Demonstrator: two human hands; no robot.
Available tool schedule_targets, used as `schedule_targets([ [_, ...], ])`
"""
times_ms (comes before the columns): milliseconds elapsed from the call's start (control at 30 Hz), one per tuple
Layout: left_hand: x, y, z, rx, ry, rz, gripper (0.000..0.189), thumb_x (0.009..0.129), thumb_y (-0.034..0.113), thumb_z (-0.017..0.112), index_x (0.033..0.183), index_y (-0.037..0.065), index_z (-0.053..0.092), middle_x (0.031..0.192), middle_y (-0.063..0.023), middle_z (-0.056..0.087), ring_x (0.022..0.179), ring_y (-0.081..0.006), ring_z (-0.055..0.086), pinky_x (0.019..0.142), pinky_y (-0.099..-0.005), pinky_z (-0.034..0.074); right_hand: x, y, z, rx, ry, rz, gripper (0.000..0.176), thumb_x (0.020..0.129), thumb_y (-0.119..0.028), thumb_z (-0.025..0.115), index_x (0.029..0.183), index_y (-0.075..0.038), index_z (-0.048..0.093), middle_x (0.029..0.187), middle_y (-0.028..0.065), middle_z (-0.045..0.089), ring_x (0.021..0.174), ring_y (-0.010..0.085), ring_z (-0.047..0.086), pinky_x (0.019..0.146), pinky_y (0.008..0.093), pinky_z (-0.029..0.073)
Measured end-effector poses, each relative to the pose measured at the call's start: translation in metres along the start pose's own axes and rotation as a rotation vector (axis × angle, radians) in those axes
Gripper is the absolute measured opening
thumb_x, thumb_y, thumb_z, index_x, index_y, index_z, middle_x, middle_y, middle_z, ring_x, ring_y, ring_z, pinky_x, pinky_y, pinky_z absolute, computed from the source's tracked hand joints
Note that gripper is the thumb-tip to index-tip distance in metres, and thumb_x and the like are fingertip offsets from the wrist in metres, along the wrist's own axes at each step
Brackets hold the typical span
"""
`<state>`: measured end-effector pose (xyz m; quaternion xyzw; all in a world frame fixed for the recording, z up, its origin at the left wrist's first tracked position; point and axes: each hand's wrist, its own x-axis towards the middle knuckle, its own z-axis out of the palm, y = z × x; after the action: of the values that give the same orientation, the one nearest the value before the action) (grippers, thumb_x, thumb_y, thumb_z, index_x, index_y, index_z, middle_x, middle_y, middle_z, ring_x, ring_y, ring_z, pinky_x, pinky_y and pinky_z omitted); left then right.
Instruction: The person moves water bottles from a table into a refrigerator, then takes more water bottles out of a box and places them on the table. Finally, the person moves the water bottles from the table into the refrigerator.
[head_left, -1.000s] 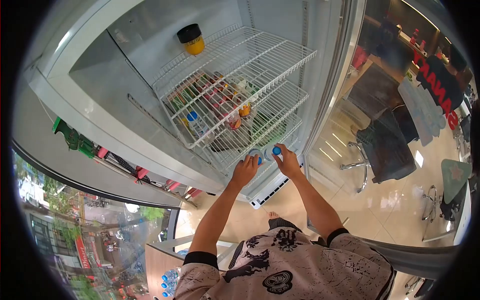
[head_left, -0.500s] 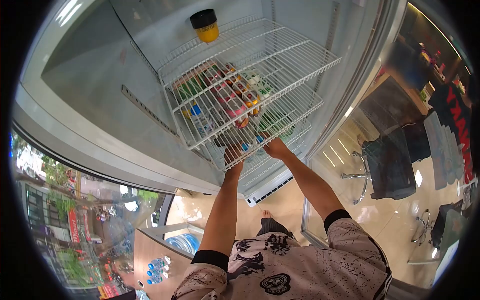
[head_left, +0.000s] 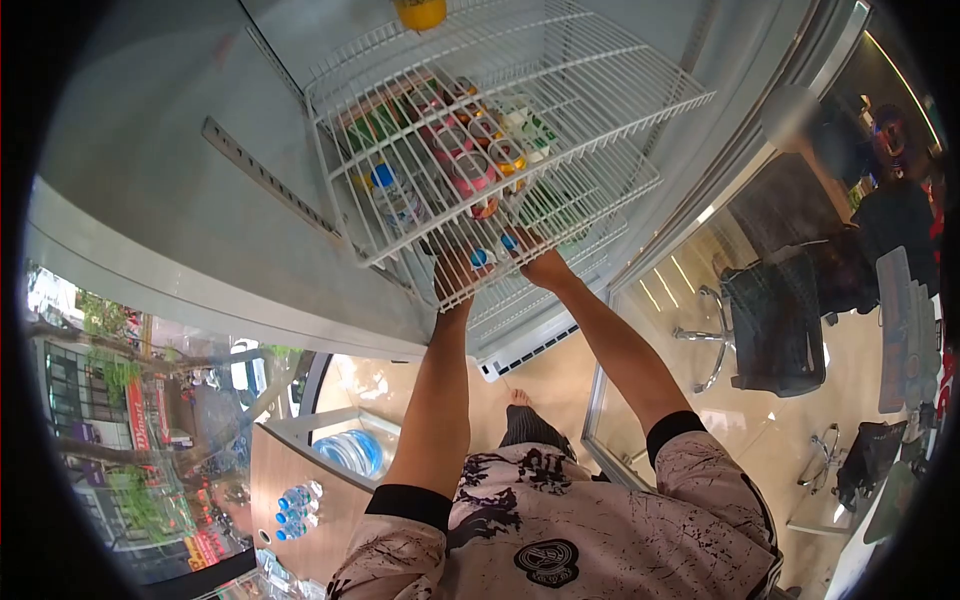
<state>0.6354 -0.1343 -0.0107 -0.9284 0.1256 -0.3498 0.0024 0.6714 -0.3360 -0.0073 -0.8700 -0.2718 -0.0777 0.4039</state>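
Both of my hands reach into an open fridge, below the front edge of its upper wire shelf (head_left: 690, 98). My left hand (head_left: 454, 272) is closed around a blue-capped water bottle (head_left: 480, 258), seen partly through the wires. My right hand (head_left: 541, 264) grips another blue-capped bottle (head_left: 509, 242) beside it; shelf wires and fingers hide most of both bottles. Just behind are pink cans (head_left: 470, 172) and orange-gold cans (head_left: 507, 156). Another blue-capped water bottle (head_left: 396, 200) stands to the left of the cans.
A yellow jar (head_left: 421, 13) sits on the top shelf. Green-and-white packs (head_left: 527, 128) lie beside the cans. Outside the fridge, small water bottles (head_left: 296, 511) stand on a wooden cabinet (head_left: 275, 465) at lower left. A glass door edge and an office chair (head_left: 770, 325) are on the right.
My view has tilted down and shifted, so the jar is now at the top edge. Both hands, with the blue-capped bottles, appear slightly higher and farther in beneath the upper shelf.
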Motion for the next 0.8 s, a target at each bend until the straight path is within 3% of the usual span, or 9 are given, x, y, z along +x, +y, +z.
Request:
schedule_targets([
  [100, 0.005, 0.002, 0.003, 0.020, 0.044, -0.055, 0.065, 0.079, 0.056, 0.061, 0.117, 0.004, 0.058, 0.108, -0.0204, 0.058, 0.096, -0.0351, 0.058, 0.081, -0.0425, 0.050, 0.002, -0.013, 0.000, -0.134, 0.101, -0.017, 0.050, 0.081, -0.009, 0.060, 0.128, -0.008, 0.046, 0.120, 0.0190, 0.054, 0.106, 0.0388, 0.052, 0.090, 0.0451, 0.043],
  [467, 0.007, 0.007, 0.012, 0.069, 0.175, -0.129, 0.070, 0.078, 0.056, 0.062, 0.121, 0.001, 0.055, 0.115, -0.0228, 0.056, 0.103, -0.0372, 0.056, 0.087, -0.0431, 0.048, 0.003, -0.014, 0.002, -0.114, 0.157, 0.065, 0.047, 0.083, -0.017, 0.062, 0.127, -0.007, 0.047, 0.109, 0.0178, 0.060, 0.097, 0.0377, 0.057, 0.082, 0.0450, 0.046],
  [533, 0.009, 0.009, 0.013, 0.072, 0.192, -0.153, 0.071, 0.078, 0.056, 0.062, 0.121, 0.001, 0.055, 0.116, -0.0232, 0.055, 0.105, -0.0376, 0.055, 0.088, -0.0433, 0.048, 0.002, -0.020, -0.004, -0.105, 0.075, 0.144, 0.051, 0.082, -0.015, 0.062, 0.129, -0.007, 0.045, 0.115, 0.0186, 0.057, 0.102, 0.0382, 0.055, 0.086, 0.0447, 0.045],
  [600, 0.010, 0.013, 0.011, 0.082, 0.232, -0.177, 0.072, 0.078, 0.055, 0.062, 0.122, 0.000, 0.054, 0.118, -0.0236, 0.054, 0.106, -0.0380, 0.055, 0.089, -0.0434, 0.047, 0.000, -0.029, -0.009, -0.107, 0.150, 0.084, 0.059, 0.079, -0.014, 0.065, 0.132, -0.006, 0.042, 0.123, 0.0210, 0.052, 0.110, 0.0402, 0.051, 0.091, 0.0440, 0.043],
  [633, 0.008, 0.018, 0.010, 0.100, 0.270, -0.189, 0.072, 0.078, 0.055, 0.063, 0.122, 0.000, 0.054, 0.118, -0.0238, 0.054, 0.107, -0.0382, 0.055, 0.090, -0.0434, 0.047, -0.006, -0.022, -0.006, 0.026, 0.133, 0.198, 0.067, 0.075, -0.014, 0.069, 0.135, -0.006, 0.040, 0.128, 0.0233, 0.048, 0.116, 0.0418, 0.045, 0.096, 0.0425, 0.040],
  [667, 0.005, 0.025, 0.004, 0.124, 0.312, -0.203, 0.072, 0.078, 0.055, 0.063, 0.123, -0.001, 0.053, 0.119, -0.0241, 0.054, 0.107, -0.0384, 0.054, 0.090, -0.0435, 0.047, -0.014, -0.031, -0.012, 0.031, 0.215, 0.152, 0.071, 0.073, -0.016, 0.072, 0.135, -0.004, 0.039, 0.129, 0.0243, 0.046, 0.118, 0.0422, 0.043, 0.097, 0.0414, 0.039],
  [733, -0.010, 0.036, -0.012, -0.497, -0.027, -0.361, 0.099, 0.070, 0.056, 0.067, 0.137, -0.008, 0.030, 0.138, -0.0286, 0.035, 0.130, -0.0431, 0.032, 0.109, -0.0458, 0.026, -0.048, 0.006, 0.017, -0.183, 0.369, 0.254, 0.077, 0.073, -0.017, 0.076, 0.135, -0.001, 0.034, 0.126, 0.0206, 0.049, 0.113, 0.0380, 0.049, 0.097, 0.0407, 0.039],
  [767, -0.020, 0.049, -0.039, -0.447, -0.174, -0.392, 0.108, 0.066, 0.057, 0.069, 0.139, -0.009, 0.023, 0.142, -0.0289, 0.027, 0.133, -0.0427, 0.025, 0.112, -0.0463, 0.019, -0.062, -0.021, 0.016, 0.033, 0.489, 0.433, 0.068, 0.077, -0.018, 0.074, 0.132, -0.001, 0.037, 0.119, 0.0198, 0.053, 0.107, 0.0314, 0.053, 0.092, 0.0384, 0.044],
  [800, -0.049, 0.062, -0.040, -0.492, -0.145, -0.375, 0.111, 0.065, 0.056, 0.070, 0.139, -0.009, 0.020, 0.145, -0.0289, 0.023, 0.134, -0.0421, 0.023, 0.111, -0.0456, 0.021, -0.081, -0.037, 0.018, 0.121, 0.528, 0.555, 0.061, 0.081, -0.019, 0.071, 0.130, 0.000, 0.038, 0.111, 0.0182, 0.055, 0.097, 0.0249, 0.056, 0.083, 0.0353, 0.048],
])
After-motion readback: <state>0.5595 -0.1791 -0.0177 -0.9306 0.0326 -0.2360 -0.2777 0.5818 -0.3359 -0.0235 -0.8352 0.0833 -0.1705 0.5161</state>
